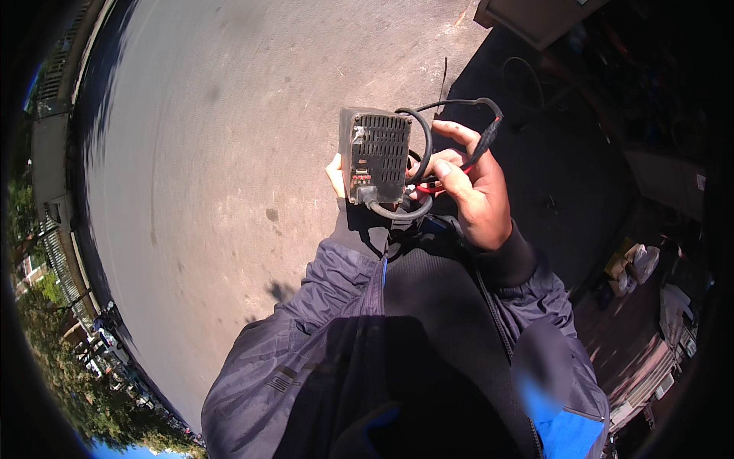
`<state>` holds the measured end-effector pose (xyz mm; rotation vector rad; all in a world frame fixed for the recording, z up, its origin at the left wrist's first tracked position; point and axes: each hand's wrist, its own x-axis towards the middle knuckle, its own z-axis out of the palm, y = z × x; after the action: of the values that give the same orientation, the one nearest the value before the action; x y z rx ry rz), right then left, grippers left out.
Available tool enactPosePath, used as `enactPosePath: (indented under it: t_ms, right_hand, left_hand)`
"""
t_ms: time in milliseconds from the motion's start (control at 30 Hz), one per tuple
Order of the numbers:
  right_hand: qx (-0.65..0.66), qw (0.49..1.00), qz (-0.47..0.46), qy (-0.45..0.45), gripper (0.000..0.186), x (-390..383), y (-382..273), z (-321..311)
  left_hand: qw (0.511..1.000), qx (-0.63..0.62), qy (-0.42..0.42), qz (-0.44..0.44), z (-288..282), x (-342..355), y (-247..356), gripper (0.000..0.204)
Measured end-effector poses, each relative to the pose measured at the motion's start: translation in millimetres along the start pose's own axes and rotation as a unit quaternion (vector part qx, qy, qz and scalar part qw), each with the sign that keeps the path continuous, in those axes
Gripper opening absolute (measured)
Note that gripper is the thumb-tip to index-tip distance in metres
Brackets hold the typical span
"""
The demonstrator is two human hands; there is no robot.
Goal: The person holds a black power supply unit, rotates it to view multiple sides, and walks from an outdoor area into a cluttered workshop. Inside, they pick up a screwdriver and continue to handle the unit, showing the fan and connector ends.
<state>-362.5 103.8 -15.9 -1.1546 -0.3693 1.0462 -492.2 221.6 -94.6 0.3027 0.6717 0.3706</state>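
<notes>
In front of my chest is a black box-shaped battery charger with a slotted vent face, held upright. Small lights or terminals and a cable entry sit near its lower edge. My left hand grips the charger from its left and back; most of the fingers are hidden behind it. Beside the box on the right, my right hand is closed around the looped black cable and a red wire. A taped, thicker piece of the cable arches over its fingers.
Sunlit grey pavement stretches ahead and left, bounded by a kerb and fence at the far left. Dark shade covers the right side. A pale cabinet-like box stands at the top, and plastic bags lie on the right.
</notes>
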Motion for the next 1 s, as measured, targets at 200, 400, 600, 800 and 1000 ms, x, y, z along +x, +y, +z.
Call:
enactPosePath:
  t_ms: [200,400,600,800,1000]
  right_hand:
    - [0.012,1.000,0.019,-0.011,0.045,4.8,1.9,-1.2]
    - [-0.003,0.998,0.036,-0.052,0.050,10.6,0.4,-8.2]
    - [0.014,0.998,0.046,-0.033,0.059,6.6,8.1,-15.7]
    - [-0.134,0.974,-0.038,0.178,0.064,8.0,5.6,-42.8]
    - [-0.362,0.913,-0.174,0.074,0.087,12.4,-7.9,-31.6]
  left_hand:
    - [1.000,-0.008,0.030,0.008,-2.1,-0.1,-3.4,0.069]
    - [0.998,-0.054,-0.027,0.033,-24.5,24.9,1.8,0.073]
    - [0.988,-0.141,-0.008,0.063,-44.7,21.7,35.3,0.066]
    - [0.972,-0.081,0.102,0.194,-43.1,29.8,62.7,0.060]
    - [0.972,-0.080,0.057,0.213,-15.3,30.7,54.6,0.058]
